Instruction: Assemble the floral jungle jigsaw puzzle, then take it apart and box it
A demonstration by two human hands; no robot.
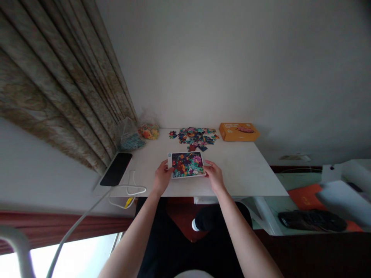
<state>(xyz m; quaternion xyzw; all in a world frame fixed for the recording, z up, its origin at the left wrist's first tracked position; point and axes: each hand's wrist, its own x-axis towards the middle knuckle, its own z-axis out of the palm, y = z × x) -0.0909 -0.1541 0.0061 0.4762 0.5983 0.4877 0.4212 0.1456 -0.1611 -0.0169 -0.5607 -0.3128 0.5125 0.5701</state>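
Observation:
A picture card with a white border and a colourful dark scene is held level over the near part of the white table. My left hand grips its left edge, thumb on top and fingers underneath. On the opposite edge, my right hand has the same kind of hold. Just beyond the card lies a heap of loose jigsaw puzzle pieces in matching dark and bright colours. A couple of pieces sit nearest to the card's far edge.
An orange box stands at the back right of the table. Clear bags of puzzle pieces are at the back left. A black phone and a white cable lie along the left edge. Patterned curtains hang beside it.

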